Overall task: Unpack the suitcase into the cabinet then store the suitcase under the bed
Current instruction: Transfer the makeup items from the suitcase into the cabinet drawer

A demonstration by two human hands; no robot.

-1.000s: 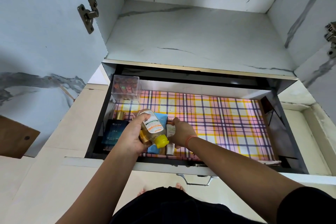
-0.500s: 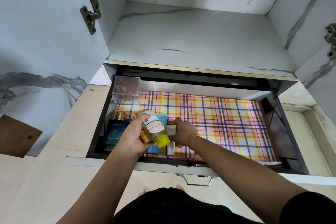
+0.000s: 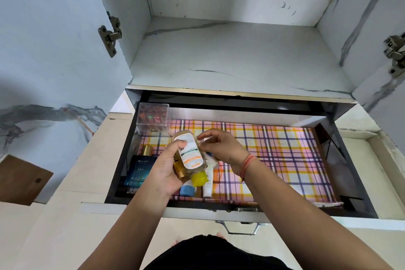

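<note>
Amber plastic bottle (image 3: 189,155): yellow cap, white-orange-green label. Plaid drawer liner (image 3: 274,149): pink, yellow, purple. Dark blue perfume box (image 3: 139,170). White grey-veined cabinet shelf (image 3: 230,55).

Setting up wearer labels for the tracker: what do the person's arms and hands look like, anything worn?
Both bare: left forearm, right forearm; no sleeves in view, no gloves, rings or watch visible. The right wrist has an orange-red thread band, wrapped several turns. A black garment shows at the bottom.

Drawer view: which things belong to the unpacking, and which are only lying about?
Job: left hand, yellow-capped bottle, drawer, white tube, blue perfume box, clear box.
Lying about: door hinge, drawer handle, brown board.
</note>
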